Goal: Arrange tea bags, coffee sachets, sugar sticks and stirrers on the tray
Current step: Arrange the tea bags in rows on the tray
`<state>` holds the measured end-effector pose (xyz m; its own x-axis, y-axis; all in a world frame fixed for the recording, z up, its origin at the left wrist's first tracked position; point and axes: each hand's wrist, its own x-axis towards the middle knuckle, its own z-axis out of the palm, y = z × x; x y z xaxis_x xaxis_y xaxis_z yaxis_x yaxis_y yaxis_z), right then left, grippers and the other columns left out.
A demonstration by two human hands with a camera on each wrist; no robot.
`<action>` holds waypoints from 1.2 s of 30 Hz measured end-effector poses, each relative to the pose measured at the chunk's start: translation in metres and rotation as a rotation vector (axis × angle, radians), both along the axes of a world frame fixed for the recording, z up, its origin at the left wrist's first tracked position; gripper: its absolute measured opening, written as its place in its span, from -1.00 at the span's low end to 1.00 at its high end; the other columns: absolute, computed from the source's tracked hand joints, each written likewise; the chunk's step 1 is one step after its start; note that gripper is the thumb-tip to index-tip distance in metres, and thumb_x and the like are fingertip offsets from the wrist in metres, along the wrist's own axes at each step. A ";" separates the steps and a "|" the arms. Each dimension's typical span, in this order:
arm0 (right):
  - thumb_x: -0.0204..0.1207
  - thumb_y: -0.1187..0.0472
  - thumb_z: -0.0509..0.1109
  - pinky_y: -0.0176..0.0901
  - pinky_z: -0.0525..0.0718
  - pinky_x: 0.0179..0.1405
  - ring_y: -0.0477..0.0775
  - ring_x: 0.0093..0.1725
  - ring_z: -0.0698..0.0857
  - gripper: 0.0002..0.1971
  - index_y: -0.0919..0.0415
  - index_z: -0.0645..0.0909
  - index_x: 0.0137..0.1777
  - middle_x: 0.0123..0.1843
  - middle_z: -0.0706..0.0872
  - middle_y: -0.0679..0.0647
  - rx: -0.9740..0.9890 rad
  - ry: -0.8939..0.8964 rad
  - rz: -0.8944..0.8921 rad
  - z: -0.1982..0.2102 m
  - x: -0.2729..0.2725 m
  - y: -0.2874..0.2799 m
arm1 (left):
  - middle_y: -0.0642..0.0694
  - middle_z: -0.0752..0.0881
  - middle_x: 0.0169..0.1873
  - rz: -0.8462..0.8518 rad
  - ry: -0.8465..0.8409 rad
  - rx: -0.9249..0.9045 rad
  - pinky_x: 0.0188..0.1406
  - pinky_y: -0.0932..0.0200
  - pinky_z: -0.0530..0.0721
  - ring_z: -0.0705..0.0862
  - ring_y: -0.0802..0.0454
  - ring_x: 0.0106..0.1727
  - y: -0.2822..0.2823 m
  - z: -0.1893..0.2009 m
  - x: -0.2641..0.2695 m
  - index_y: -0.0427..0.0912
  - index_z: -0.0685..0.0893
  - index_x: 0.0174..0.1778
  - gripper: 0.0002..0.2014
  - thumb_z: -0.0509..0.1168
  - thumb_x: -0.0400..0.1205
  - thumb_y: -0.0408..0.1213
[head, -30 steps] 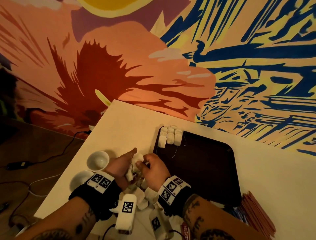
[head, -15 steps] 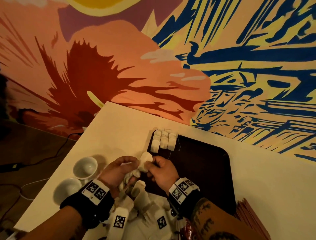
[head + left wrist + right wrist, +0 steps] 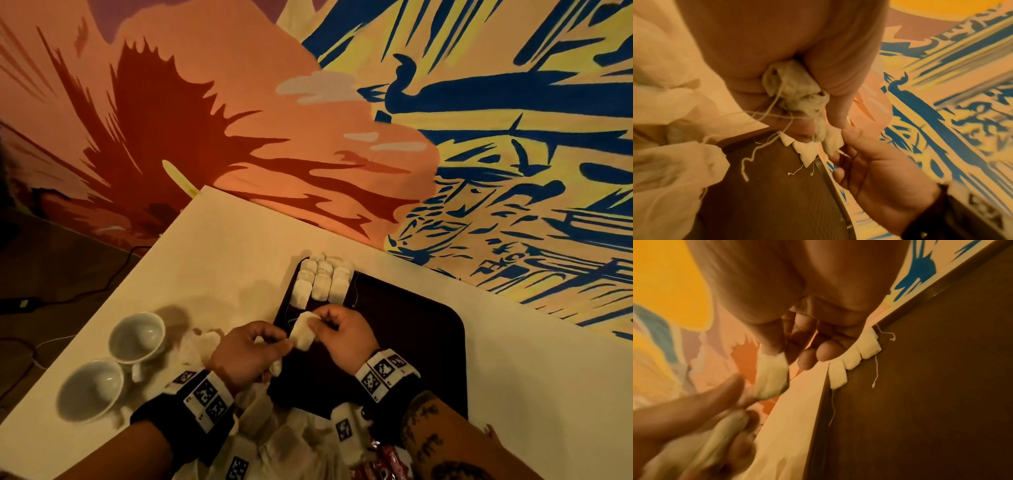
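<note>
A dark tray (image 3: pixel 411 329) lies on the white table (image 3: pixel 219 260). Several white tea bags (image 3: pixel 322 284) lie in neat rows at its far left corner, also in the right wrist view (image 3: pixel 855 358). My right hand (image 3: pixel 337 337) pinches one tea bag (image 3: pixel 302 334) over the tray's left edge; the right wrist view shows that bag (image 3: pixel 771 378) hanging from the fingers. My left hand (image 3: pixel 250 351) grips a bunch of tea bags (image 3: pixel 797 91) with loose strings and touches the bag the right hand pinches.
Two white cups (image 3: pixel 137 337) (image 3: pixel 90 389) stand left of my left hand. A heap of loose tea bags (image 3: pixel 284 445) lies at the table's near edge, with red sachets (image 3: pixel 376 459) beside it. A painted wall (image 3: pixel 342 102) backs the table.
Both hands have moved right and away from me, from over the heap to the tray's left edge. The right hand now holds one tea bag above the tray.
</note>
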<state>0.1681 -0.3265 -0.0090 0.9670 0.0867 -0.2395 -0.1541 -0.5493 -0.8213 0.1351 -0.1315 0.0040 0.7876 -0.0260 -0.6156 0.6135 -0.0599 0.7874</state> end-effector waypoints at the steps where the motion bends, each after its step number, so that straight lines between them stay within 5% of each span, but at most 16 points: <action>1: 0.59 0.07 0.46 -0.23 0.68 -0.02 -0.15 -0.10 0.77 -0.97 -0.09 0.71 -0.09 -0.13 0.82 -0.12 -0.041 0.008 -0.038 -0.006 0.012 -0.007 | -0.18 0.68 -0.48 0.053 0.014 -0.029 -0.52 0.16 0.55 0.57 0.03 -0.58 0.001 -0.002 0.002 -0.27 0.74 -0.13 -0.90 0.52 0.53 -0.36; 6: 0.58 -0.01 0.44 -0.26 0.59 0.03 0.00 0.09 0.72 -0.85 -0.03 0.69 0.08 0.07 0.75 -0.04 -0.370 0.167 0.148 -0.030 0.059 -0.024 | -0.33 0.54 -0.37 0.267 0.090 -0.251 -0.75 0.27 0.37 0.46 -0.06 -0.61 0.011 -0.010 0.009 -0.24 0.55 -0.14 -0.83 0.31 0.59 -0.60; 10: 0.57 0.00 0.46 -0.22 0.61 -0.02 0.01 -0.03 0.70 -0.88 0.00 0.69 0.00 -0.06 0.72 -0.06 -0.465 0.130 0.204 -0.043 0.082 -0.021 | -0.27 0.54 -0.42 0.377 0.071 -0.372 -0.45 0.11 0.42 0.47 -0.06 -0.59 0.019 -0.017 0.010 -0.20 0.55 -0.20 -0.79 0.33 0.56 -0.61; 13: 0.57 0.04 0.47 -0.24 0.60 -0.06 -0.01 -0.09 0.68 -0.88 0.05 0.72 -0.02 -0.12 0.71 -0.05 -0.498 0.083 0.127 -0.050 0.091 -0.020 | -0.29 0.52 -0.43 0.446 0.056 -0.449 -0.49 0.14 0.42 0.47 -0.05 -0.57 0.023 -0.020 0.008 -0.19 0.51 -0.25 -0.74 0.33 0.55 -0.63; 23: 0.60 -0.04 0.39 -0.16 0.61 0.19 0.09 0.19 0.68 -0.75 0.07 0.69 0.16 0.25 0.65 0.06 -0.662 0.089 0.166 -0.055 0.109 -0.021 | -0.35 0.63 -0.35 0.427 -0.062 -0.474 -0.45 0.12 0.41 0.46 -0.04 -0.56 0.027 -0.005 0.003 -0.22 0.53 -0.23 -0.72 0.49 0.30 -0.50; 27: 0.58 -0.06 0.43 -0.19 0.59 0.15 0.04 0.14 0.68 -0.68 0.04 0.65 0.26 0.19 0.66 0.03 -0.518 0.052 0.052 -0.040 0.104 -0.015 | -0.15 0.71 -0.41 0.393 -0.137 -0.346 -0.62 0.21 0.50 0.51 -0.01 -0.59 0.024 0.004 0.005 -0.25 0.53 -0.21 -0.72 0.47 0.47 -0.65; 31: 0.57 -0.05 0.48 -0.24 0.63 0.07 -0.18 -0.04 0.73 -0.91 -0.14 0.70 0.03 -0.02 0.77 -0.19 -0.062 0.048 0.127 0.004 0.066 0.011 | -0.09 0.68 -0.45 0.369 -0.200 -0.217 -0.73 0.34 0.43 0.54 -0.01 -0.56 0.021 0.012 0.006 -0.24 0.56 -0.21 -0.77 0.47 0.51 -0.58; 34: 0.50 0.08 0.57 -0.22 0.72 0.10 -0.15 -0.02 0.78 -0.85 -0.15 0.71 0.02 -0.01 0.83 -0.07 0.208 0.130 0.263 0.024 0.024 0.035 | -0.19 0.73 -0.28 0.373 -0.218 -0.205 -0.73 0.35 0.43 0.59 -0.03 -0.52 0.019 0.015 0.006 -0.20 0.62 -0.15 -0.81 0.49 0.53 -0.50; 36: 0.51 0.14 0.58 -0.20 0.72 -0.08 -0.11 -0.13 0.77 -0.85 -0.13 0.71 -0.01 -0.06 0.84 -0.01 0.256 0.114 0.208 0.028 0.004 0.048 | -0.17 0.76 -0.26 0.345 -0.209 -0.193 -0.75 0.38 0.41 0.62 0.02 -0.53 0.018 0.020 0.005 -0.17 0.66 -0.07 -0.86 0.48 0.57 -0.43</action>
<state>0.1724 -0.2785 0.0187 0.8906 0.3504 -0.2898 -0.1593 -0.3566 -0.9206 0.1405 -0.1135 0.0240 0.8774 0.1611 -0.4518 0.3983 0.2802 0.8734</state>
